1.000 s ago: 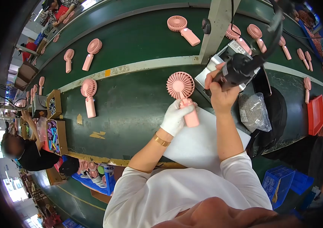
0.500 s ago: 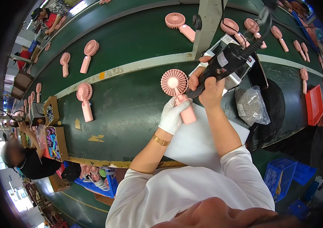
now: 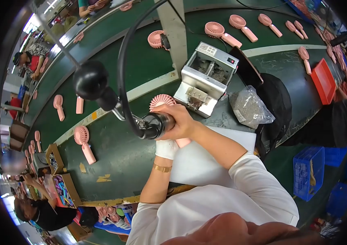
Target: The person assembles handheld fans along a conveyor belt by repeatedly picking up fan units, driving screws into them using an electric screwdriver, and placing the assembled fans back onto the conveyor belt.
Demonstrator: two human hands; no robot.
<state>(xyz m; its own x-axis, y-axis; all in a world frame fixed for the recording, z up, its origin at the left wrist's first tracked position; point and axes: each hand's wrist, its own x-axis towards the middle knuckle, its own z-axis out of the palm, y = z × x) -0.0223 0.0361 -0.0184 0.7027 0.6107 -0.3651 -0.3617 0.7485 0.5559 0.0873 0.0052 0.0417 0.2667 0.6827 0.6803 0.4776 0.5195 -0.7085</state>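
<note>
My right hand [image 3: 178, 121] is wrapped round a black electric screwdriver [image 3: 157, 124], which is upright over a pink handheld fan [image 3: 162, 101]. Beneath it, my gloved left hand [image 3: 166, 149] is at the fan's handle; its fingers are mostly hidden by the screwdriver and my right hand. Only the fan's round head and the handle's lower end show. A white foam sheet [image 3: 206, 157] lies under the handle. Just beyond my right hand stands a metal screw feeder [image 3: 206, 77] with small screws inside.
A bag of screws [image 3: 250, 108] lies right of the feeder, beside a black cloth [image 3: 277, 106]. Another pink fan [image 3: 84, 143] lies on the left. Several fans lie on the green belt [image 3: 120, 65] behind. A black ball and cable hang over the bench. A red tray [image 3: 323, 81] is at right.
The screwdriver has moved left from beside the feeder and now stands over the held fan, hiding much of it. The view has turned, and the feeder shows more fully.
</note>
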